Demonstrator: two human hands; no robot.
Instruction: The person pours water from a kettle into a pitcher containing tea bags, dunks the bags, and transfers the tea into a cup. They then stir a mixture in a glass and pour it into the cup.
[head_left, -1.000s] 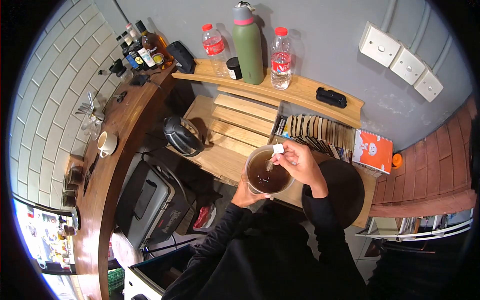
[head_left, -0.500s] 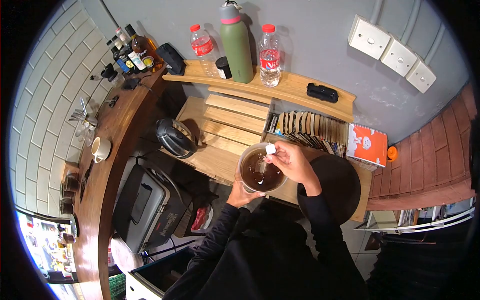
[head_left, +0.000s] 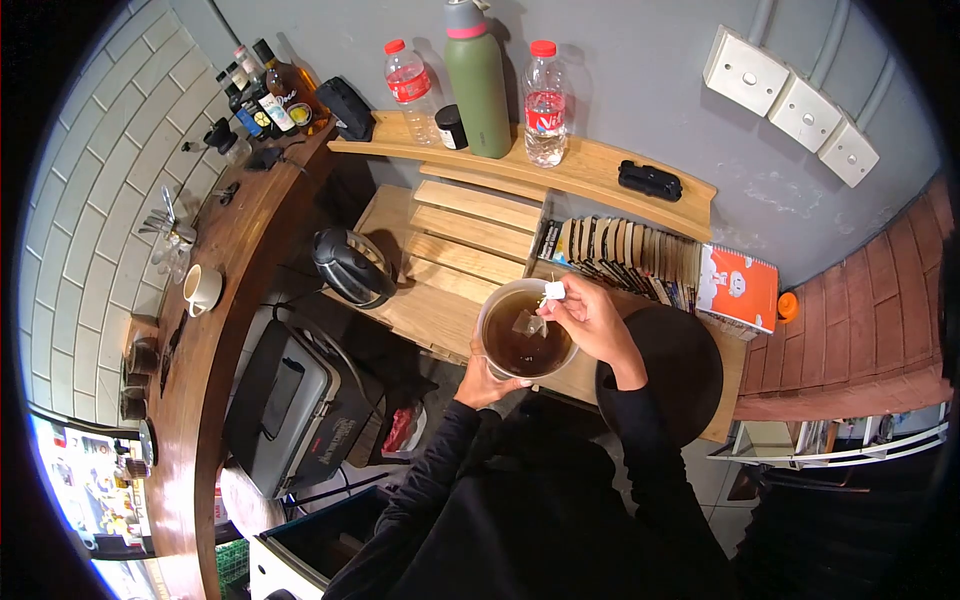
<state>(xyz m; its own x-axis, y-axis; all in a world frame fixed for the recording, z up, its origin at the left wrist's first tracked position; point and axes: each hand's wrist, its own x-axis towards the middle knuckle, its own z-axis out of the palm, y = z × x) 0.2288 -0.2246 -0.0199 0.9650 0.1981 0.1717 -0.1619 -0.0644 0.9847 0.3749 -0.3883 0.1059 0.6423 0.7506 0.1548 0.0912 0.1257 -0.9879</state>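
My sleeves (head_left: pixel 648 425) are plain black, my cup (head_left: pixel 512 286) is off-white, and the tea (head_left: pixel 525 355) in it is a translucent brown around a paler tea bag (head_left: pixel 528 323) with a white tag (head_left: pixel 554 290). Before me I see a muted green flask (head_left: pixel 478 95) with a pink band (head_left: pixel 467 32) under its grey cap (head_left: pixel 465 14), and two clear water bottles (head_left: pixel 546 148) with red caps (head_left: pixel 543 48) and red-and-white labels (head_left: pixel 545 113). The notebook (head_left: pixel 735 290) is orange with white cartoon figures, the wall tiles (head_left: pixel 100 180) white with greyish joints, and the bricks (head_left: pixel 860 310) reddish brown.

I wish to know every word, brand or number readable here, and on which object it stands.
"Vi…": right-hand water bottle; rest unclear.
"Do…": amber liquor bottle; ending uncertain.
Too blurred or small: left-hand water bottle, other liquor bottles, black appliance, books, spiral notebook, jar, tea-bag tag.
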